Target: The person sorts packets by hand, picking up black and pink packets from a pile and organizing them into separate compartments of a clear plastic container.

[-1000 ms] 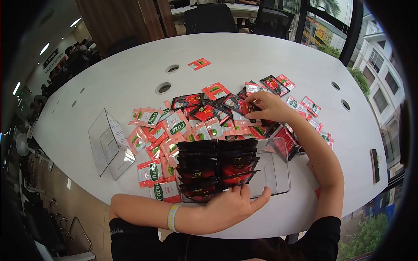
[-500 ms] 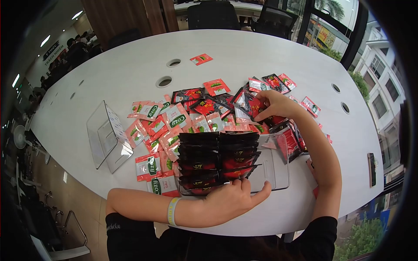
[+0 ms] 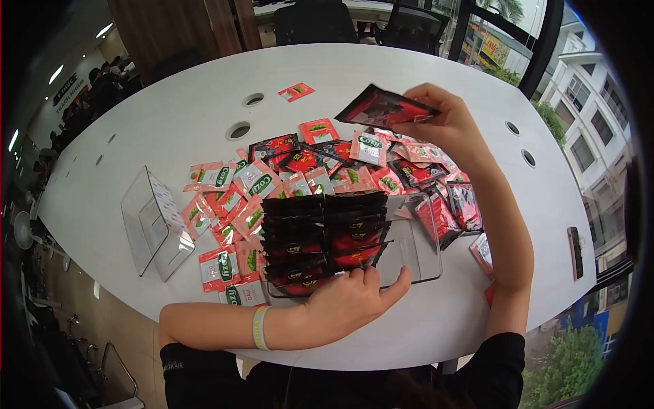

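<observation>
My right hand is raised above the pile, its fingers closed on the edge of a black-and-red sachet. Stacked black sachets stand in two columns in a clear plastic box, whose right part shows its bare bottom. My left hand rests at the box's front edge against the front sachets. Its thumb is stretched out to the right, while the other fingers are bent and their tips partly hidden. Behind and beside the box lie mixed sachets, red-and-white Cozy ones and black ones.
An empty clear container stands at the left on the white table. One red sachet lies apart at the back, near round table holes. A phone lies at the right edge. Chairs and people are in the background.
My right hand has lifted the black-and-red sachet up from the pile. Sachets under it are now uncovered. The view has shifted slightly; my left hand stays at the box.
</observation>
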Available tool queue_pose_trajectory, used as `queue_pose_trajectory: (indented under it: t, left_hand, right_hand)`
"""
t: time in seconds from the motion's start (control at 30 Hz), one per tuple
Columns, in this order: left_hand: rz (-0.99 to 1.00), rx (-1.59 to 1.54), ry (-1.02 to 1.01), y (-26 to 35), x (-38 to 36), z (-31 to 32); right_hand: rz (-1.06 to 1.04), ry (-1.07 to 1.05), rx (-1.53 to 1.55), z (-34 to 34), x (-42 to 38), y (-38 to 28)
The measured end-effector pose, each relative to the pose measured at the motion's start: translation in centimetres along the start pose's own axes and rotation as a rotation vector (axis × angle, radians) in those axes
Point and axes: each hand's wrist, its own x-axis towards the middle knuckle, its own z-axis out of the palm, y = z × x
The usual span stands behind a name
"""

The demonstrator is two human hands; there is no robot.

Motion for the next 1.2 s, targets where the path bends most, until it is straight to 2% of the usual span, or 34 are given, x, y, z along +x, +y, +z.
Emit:
queue_pose_trajectory:
  t: [0.13, 0.2, 0.27, 0.37, 0.47, 0.5, 0.53, 0.57, 0.67, 0.73, 0.8, 0.93, 0.97, 1.07, 1.2]
  left_hand:
    - [0.005, 0.022, -0.018, 0.1, 0.0, -0.1]
    - [0.01, 0.038, -0.005, 0.0, 0.0, 0.2]
    - [0.011, 0.051, 0.003, 0.1, -0.1, 0.1]
    - [0.003, 0.051, -0.044, 0.2, -0.1, -0.1]
    - [0.028, 0.091, 0.027, -0.3, 0.1, 0.4]
    - [0.224, 0.389, 0.026, -0.8, 0.4, 0.5]
    - [0.318, 0.536, 0.017, -0.8, 0.4, 0.4]
    - [0.416, 0.681, 0.021, -0.7, 0.4, 0.3]
    - [0.223, 0.461, -0.025, 0.2, 0.0, -0.1]
    - [0.006, 0.03, 0.001, 0.3, -0.2, 0.1]
    - [-0.001, 0.011, 0.005, 0.4, -0.2, 0.1]
    - [-0.005, 0.023, 0.053, 0.3, -0.1, 0.2]
    - [-0.007, 0.021, 0.05, 0.3, -0.1, 0.3]
    - [-0.027, 0.048, 0.082, 0.4, 0.0, 0.5]
    - [-0.03, 0.038, 0.097, 0.4, 0.0, 0.6]
  right_hand:
    - [-0.021, -0.055, -0.001, 1.0, -2.0, -5.0]
    - [-0.196, -0.04, 0.017, 1.9, -2.7, -5.7]
    - [-0.188, -0.148, 0.098, 2.1, -3.6, -6.7]
    - [-0.262, -0.314, 0.044, 1.9, -4.4, -7.6]
    - [-0.279, -0.497, -0.094, 1.6, -4.6, -8.5]
    - [-0.277, -0.562, -0.163, 1.6, -4.6, -8.7]
    - [-0.374, -0.588, -0.235, 1.9, -4.5, -8.0]
    - [-0.373, -0.592, -0.232, 2.0, -4.5, -8.0]
    - [-0.281, -0.597, -0.275, 2.0, -4.5, -8.2]
    - [-0.177, -0.544, -0.319, 1.5, -4.4, -8.3]
    - [-0.238, -0.522, -0.313, 1.4, -4.2, -7.7]
    - [-0.29, -0.691, -0.577, 2.3, -4.7, -6.8]
    - [-0.227, -0.735, -0.646, 3.0, -5.1, -6.9]
    - [-0.282, -0.746, -0.808, 4.8, -6.1, -6.9]
    - [-0.275, -0.704, -0.819, 4.3, -6.3, -7.4]
